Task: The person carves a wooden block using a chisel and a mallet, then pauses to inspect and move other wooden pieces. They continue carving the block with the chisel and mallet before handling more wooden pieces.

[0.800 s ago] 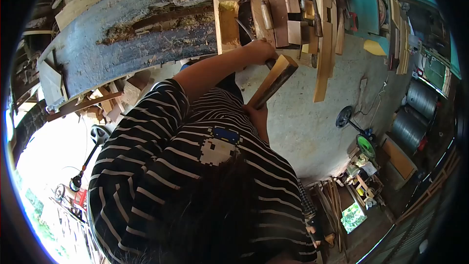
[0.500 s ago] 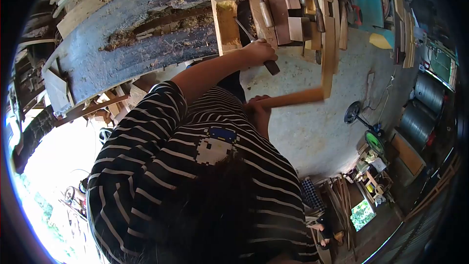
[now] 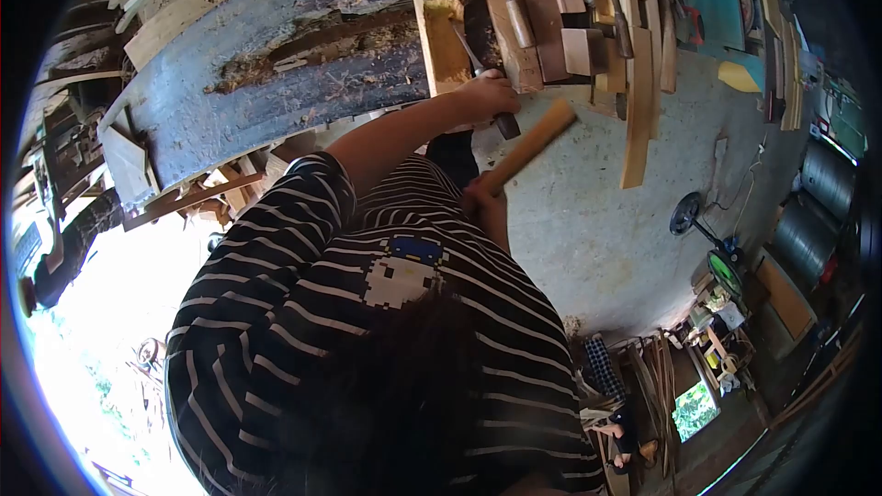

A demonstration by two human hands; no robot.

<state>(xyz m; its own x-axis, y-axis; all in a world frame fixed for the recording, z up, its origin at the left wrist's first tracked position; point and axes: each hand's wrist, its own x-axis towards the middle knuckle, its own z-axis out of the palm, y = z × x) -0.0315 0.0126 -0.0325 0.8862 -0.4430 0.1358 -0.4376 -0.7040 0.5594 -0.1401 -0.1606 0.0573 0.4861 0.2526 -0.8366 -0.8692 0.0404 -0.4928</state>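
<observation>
My left hand point(image 3: 491, 96) is closed around a chisel point(image 3: 506, 123); its dark handle end sticks out below the fist and its metal blade slants up to a pale wooden block point(image 3: 446, 41). The block has a hollow cut in its face and lies across the bench. Closer to my body, my right hand point(image 3: 481, 202) grips a wooden bar point(image 3: 536, 144) near its lower end. The bar slants up and right, its far end beside the chisel handle and apart from it.
A second chisel point(image 3: 519, 20) lies on boards right of the block. A worn dark slab point(image 3: 322, 55) fills the upper left. Long wood strips point(image 3: 636, 129) jut past the bench edge. A fan point(image 3: 687, 213) stands on the right.
The bar in my right hand has tilted upward, its far end swinging up and left toward the chisel handle. My left hand keeps its hold on the chisel. The view has shifted slightly.
</observation>
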